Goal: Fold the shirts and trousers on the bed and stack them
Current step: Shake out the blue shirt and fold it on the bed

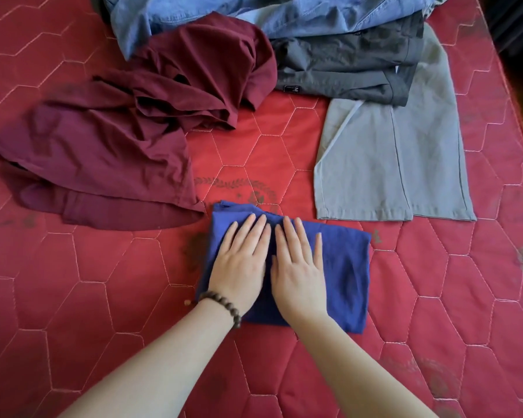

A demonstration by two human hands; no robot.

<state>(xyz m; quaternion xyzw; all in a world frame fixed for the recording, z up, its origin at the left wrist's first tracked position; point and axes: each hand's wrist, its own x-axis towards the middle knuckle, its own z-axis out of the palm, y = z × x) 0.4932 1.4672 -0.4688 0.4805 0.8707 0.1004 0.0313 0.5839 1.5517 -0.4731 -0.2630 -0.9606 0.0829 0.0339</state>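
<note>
Two hands press flat on a folded blue garment (341,267) at the lower centre of the frame, on a red quilted bed (88,297) stitched in a hexagon pattern. The left hand (242,263) and the right hand (299,267) lie side by side, nearly touching, palms down on the left half of the blue cloth. The fingers (249,227) of both hands are straight and slightly spread, gripping nothing. A dark beaded bracelet (221,306) circles the left wrist.

Unfolded clothes lie across the upper part of the frame. A crumpled maroon garment (109,140) sprawls at the left, its lower hem just beside the upper left corner of the blue garment. Light grey trousers (384,164) lie flat at the right, their leg hems just above the blue garment's upper right edge. A dark grey garment (344,67) with a small label rests over the upper end of the trousers. Light blue denim (224,13) is bunched along the top edge, overlapping both the maroon and the dark grey pieces. Dark marks spot the bed cover in places.
</note>
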